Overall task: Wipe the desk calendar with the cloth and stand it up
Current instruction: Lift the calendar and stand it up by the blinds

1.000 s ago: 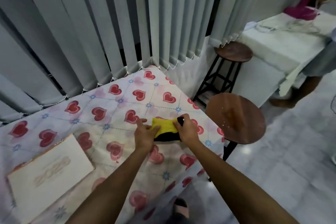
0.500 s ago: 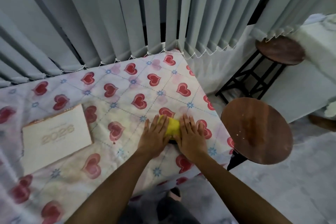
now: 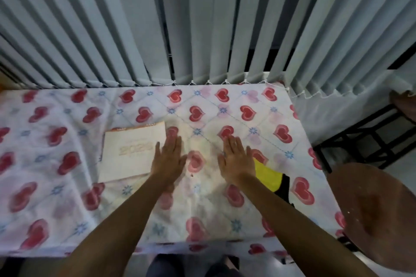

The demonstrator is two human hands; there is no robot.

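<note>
- The cream-coloured card desk calendar (image 3: 132,152), with pale "2026" lettering on its cover, lies flat on the table's heart-patterned white tablecloth (image 3: 56,164), left of centre and toward the far side.
- The left hand (image 3: 167,157) is spread flat, fingers extended, palm down and empty; its little-finger side overlaps the calendar's right edge, though whether it touches the cover I cannot tell.
- The right hand (image 3: 236,159) is likewise splayed wide and empty, palm down over the tablecloth, well right of the calendar.
- The folded yellow cloth with a black underside (image 3: 269,175) sits on the tablecloth just right of the right hand and partly under that wrist; neither hand grips it.
- Judged from this, the task is near its start: the calendar is not upright and no wiping is under way.
- Left to do: pick up the cloth, wipe the calendar, then open its base and stand it up.
</note>
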